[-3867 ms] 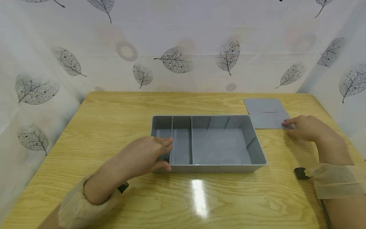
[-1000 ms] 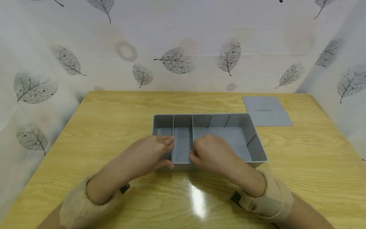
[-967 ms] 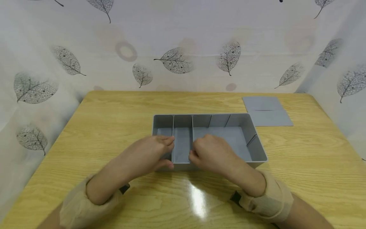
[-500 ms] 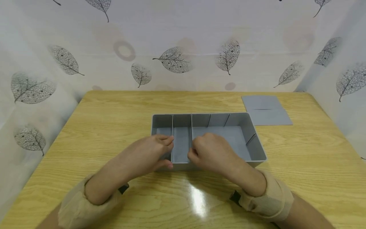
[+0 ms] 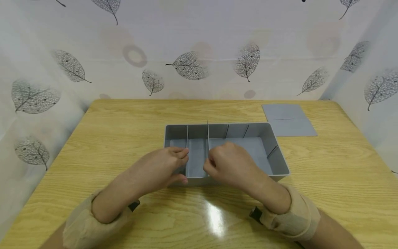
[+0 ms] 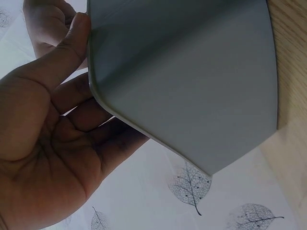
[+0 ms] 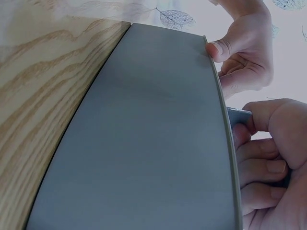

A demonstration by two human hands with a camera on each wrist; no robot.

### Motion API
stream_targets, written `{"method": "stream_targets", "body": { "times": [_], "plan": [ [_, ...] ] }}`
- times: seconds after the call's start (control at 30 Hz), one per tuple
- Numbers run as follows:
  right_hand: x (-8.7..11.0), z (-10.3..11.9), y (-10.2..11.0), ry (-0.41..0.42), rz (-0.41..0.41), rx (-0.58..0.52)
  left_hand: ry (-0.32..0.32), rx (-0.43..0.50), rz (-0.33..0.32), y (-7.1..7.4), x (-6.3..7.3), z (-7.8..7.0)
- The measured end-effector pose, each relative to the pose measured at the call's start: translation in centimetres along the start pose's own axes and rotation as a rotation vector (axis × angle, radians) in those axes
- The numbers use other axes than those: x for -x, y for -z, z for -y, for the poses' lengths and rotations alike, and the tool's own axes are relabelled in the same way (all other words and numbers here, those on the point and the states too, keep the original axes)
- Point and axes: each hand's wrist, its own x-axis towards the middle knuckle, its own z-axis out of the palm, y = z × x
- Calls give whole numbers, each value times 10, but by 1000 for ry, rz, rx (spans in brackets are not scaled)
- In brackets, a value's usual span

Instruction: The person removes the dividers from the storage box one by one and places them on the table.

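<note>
A grey divided storage box point(image 5: 280, 164) stands mid-table. My left hand point(image 5: 160, 166) grips its front-left rim, thumb at the outer front side and fingers over the inside; the left wrist view shows that thumb point(image 6: 79, 36) at the rim. My right hand point(image 5: 230, 164) pinches the front part of the second divider point(image 5: 207, 138) from the left. Its far end stands a little above the box's back rim. In the right wrist view, a bit of the divider point(image 7: 238, 116) shows between thumb and curled fingers above the rim. The first divider point(image 5: 187, 138) sits level with the rim.
Flat grey divider panels point(image 5: 290, 119) lie at the back right of the wooden table point(image 5: 124, 121), just behind the box's right corner. A leaf-print cloth point(image 5: 217, 34) hangs behind the table and along both sides.
My right hand has left the flat panels at the back right and come to the second divider. In the last half second that divider has risen slightly. My left hand has stayed put.
</note>
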Motion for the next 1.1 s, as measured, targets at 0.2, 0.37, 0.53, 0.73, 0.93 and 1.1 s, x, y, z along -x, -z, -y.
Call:
{"method": "stream_targets", "body": {
  "times": [0.2, 0.37, 0.53, 0.73, 0.93, 1.1],
  "plan": [
    [0, 0, 1, 15, -28, 1, 4, 8, 5, 0, 0, 0],
    [1, 0, 3, 8, -39, -15, 2, 3, 8, 1, 0, -1],
    [1, 1, 5, 22, -85, -27, 2, -5, 8, 1, 0, -1],
    [1, 2, 6, 58, -156, -27, 16, -1, 18, 1, 0, -1],
    [1, 3, 10, 70, -202, -35, 5, -1, 5, 1, 0, -1],
    [2, 4, 16, 77, -233, -46, 2, 5, -2, 0, 0, -1]
  ]
}}
